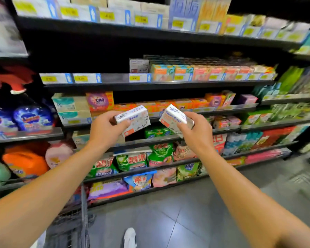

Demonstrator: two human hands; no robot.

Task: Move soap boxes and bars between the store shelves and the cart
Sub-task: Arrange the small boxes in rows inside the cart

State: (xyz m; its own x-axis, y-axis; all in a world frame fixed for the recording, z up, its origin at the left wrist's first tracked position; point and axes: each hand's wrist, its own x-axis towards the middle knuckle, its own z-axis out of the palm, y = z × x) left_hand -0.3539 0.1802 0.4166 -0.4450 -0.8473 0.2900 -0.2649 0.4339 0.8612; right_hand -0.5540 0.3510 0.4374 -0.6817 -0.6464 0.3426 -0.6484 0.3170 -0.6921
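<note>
Shelf [115,78] left of the lone soap box [138,65] lies open.

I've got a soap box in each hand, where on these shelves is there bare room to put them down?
The shelf left of the lone white soap box is bare above its price tags. To that box's right, the row of soap boxes is packed tight. The shelves below look full. Left hand and right hand each hold a box.

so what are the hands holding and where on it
Each holds a white goat soap box. The left hand grips its box at the left end; the right hand grips its box at the right end.
</note>
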